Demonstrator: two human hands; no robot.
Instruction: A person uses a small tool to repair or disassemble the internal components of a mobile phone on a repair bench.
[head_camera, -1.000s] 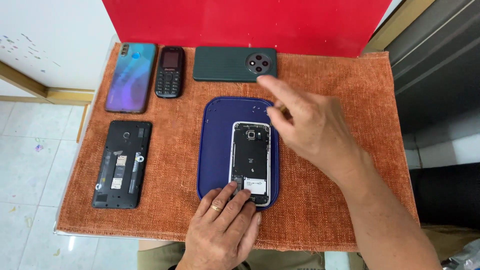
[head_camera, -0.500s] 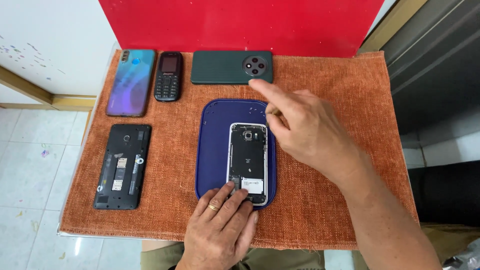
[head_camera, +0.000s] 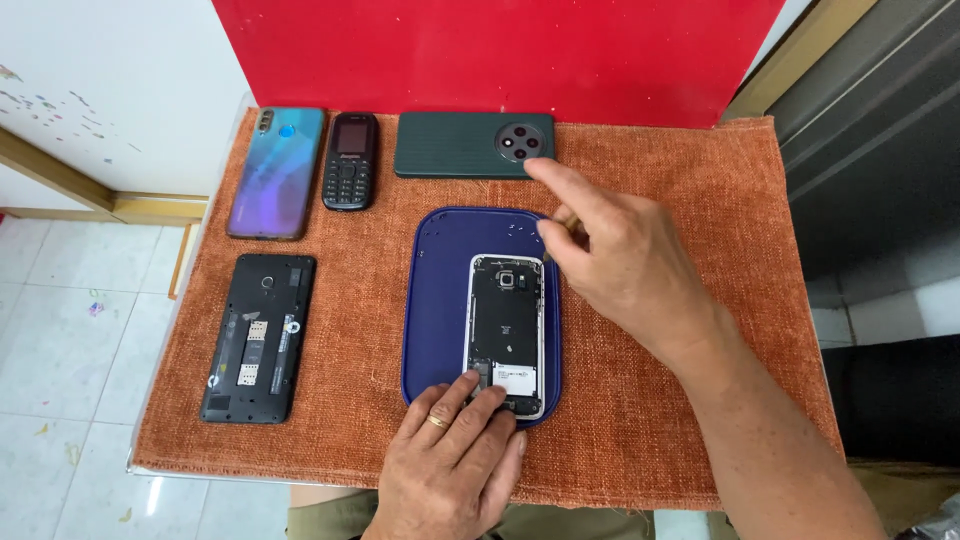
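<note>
Left hand (head_camera: 450, 465) pins the near end of the opened white-framed smartphone (head_camera: 506, 335) on the blue oval mat (head_camera: 435, 300), fingers flat, grip unclenched. Right hand (head_camera: 620, 260) pinches a thin tool, barely visible, beside the phone's far corner. Steady downward pressure should prevent slipping.

Rough woven orange cloth mat (head_camera: 660, 400) under a smooth, matt blue pad (head_camera: 440, 300).

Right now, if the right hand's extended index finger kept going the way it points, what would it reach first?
Probably the dark green phone lying camera-side up: the right hand points up-left, fingertip just short of its round camera ring. How high the finger is above the orange mat is unclear.
</note>
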